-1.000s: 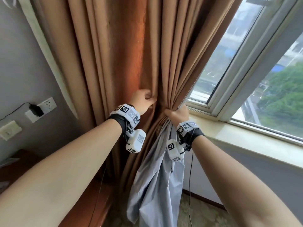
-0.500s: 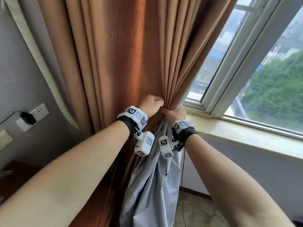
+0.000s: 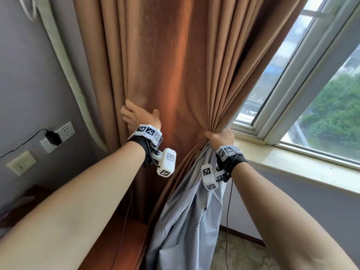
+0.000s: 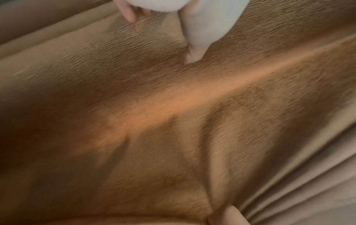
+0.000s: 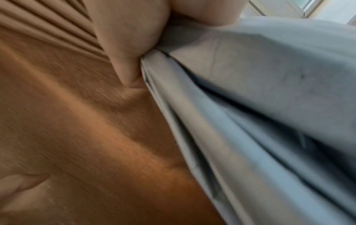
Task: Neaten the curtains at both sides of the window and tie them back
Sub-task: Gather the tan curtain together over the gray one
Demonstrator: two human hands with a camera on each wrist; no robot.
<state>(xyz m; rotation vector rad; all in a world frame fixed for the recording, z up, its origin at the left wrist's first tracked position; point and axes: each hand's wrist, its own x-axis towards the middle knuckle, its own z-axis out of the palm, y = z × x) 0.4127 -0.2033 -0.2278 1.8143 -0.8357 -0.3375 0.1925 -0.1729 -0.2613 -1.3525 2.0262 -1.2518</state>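
Note:
A tan curtain (image 3: 165, 75) hangs left of the window, its grey lining (image 3: 187, 215) spilling out below. My right hand (image 3: 219, 136) grips the gathered pleats beside the sill, fingers curled round the bunch; the right wrist view shows the thumb pressed against the grey lining (image 5: 269, 106) and the curtain (image 5: 77, 129). My left hand (image 3: 136, 115) lies flat on the curtain's left part, fingers straight and reaching round a fold. In the left wrist view its fingertips (image 4: 192, 57) press the ribbed curtain (image 4: 173, 121).
A wall socket (image 3: 58, 136) with a black plug and a light switch (image 3: 21, 162) sit on the grey wall at left. Wooden furniture (image 3: 116, 240) stands below the curtain. The window sill (image 3: 302, 166) runs right, carpet (image 3: 239, 254) below.
My left hand let go of the pleats beside the right hand and moved left across the curtain, flattening on it. The right hand keeps hold of the bunch.

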